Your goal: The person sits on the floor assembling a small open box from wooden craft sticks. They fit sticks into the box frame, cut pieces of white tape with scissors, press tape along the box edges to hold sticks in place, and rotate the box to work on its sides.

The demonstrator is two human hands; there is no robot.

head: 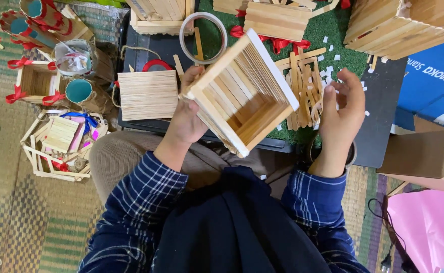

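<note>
My left hand (185, 117) grips the near-left corner of a square open box made of flat wooden craft sticks (243, 93), tilted so its inside faces me. My right hand (341, 114) hovers to the right of the box, fingers curled over a loose pile of craft sticks (303, 88) on green turf; whether it pinches a stick or a small white scrap I cannot tell. A flat panel of glued sticks (148, 94) lies just left of my left hand.
A roll of clear tape (203, 30) and a red ring (156, 64) lie behind the box. More stick boxes (399, 23) stand at the back. Ribboned stick baskets (36, 82) and a hexagonal frame (60, 146) sit at left. Cardboard (424, 154) and pink paper (429, 227) at right.
</note>
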